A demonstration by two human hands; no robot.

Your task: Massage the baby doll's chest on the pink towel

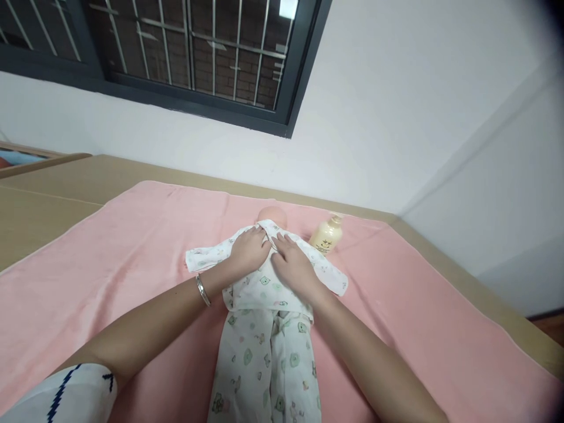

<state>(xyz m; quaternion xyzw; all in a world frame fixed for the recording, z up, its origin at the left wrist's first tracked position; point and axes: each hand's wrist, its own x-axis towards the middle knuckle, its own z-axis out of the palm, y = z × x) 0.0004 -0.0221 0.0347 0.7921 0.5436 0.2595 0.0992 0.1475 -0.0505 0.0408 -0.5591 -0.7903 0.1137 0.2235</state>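
Note:
A doll lies on a pink blanket, dressed in a white patterned top and matching trousers. Its round head shows just past the collar, and both sleeves spread out sideways. My left hand rests flat on the left part of the chest, fingers extended towards the collar. Beside it, my right hand lies on the right part of the chest with its fingers stretched out. Neither hand visibly grips the cloth. A yellowish bottle is just beyond the right sleeve.
The pink blanket covers much of a wooden surface. A white wall with a dark-framed, barred window rises behind. At the far left is a wooden edge with something blue beyond it.

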